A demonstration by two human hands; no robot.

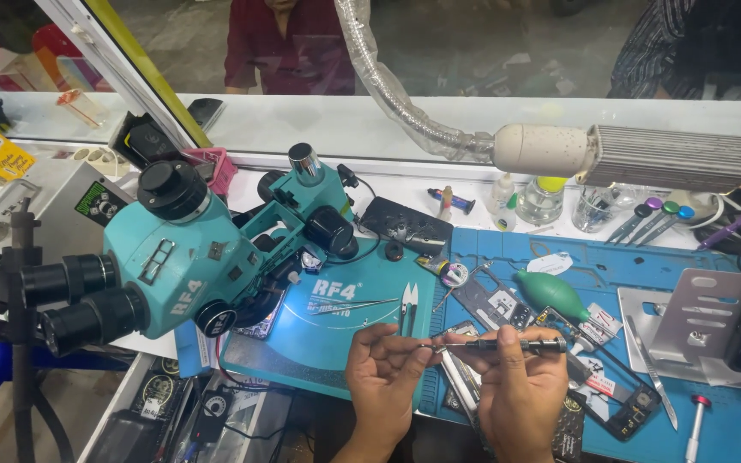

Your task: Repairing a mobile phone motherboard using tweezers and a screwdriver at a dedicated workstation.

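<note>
My right hand (521, 386) grips a slim metal screwdriver (508, 345) held level, its tip pointing left. My left hand (385, 369) pinches at that tip with thumb and fingers, holding something too small to make out. Both hands hover over the front edge of a teal work mat (328, 343). Beneath them lies an opened phone (465, 386) on a blue repair mat (611, 266). Metal tweezers (353, 306) and small cutters (410, 304) rest on the teal mat just beyond my left hand.
A teal stereo microscope (190, 257) stands at left. A lamp head (636, 157) on a flexible arm hangs above the bench. A green air blower (552, 293), small bottles (542, 199), a metal stand (688, 321), loose screwdrivers and another phone frame (615, 390) crowd the right. Two people stand behind the glass.
</note>
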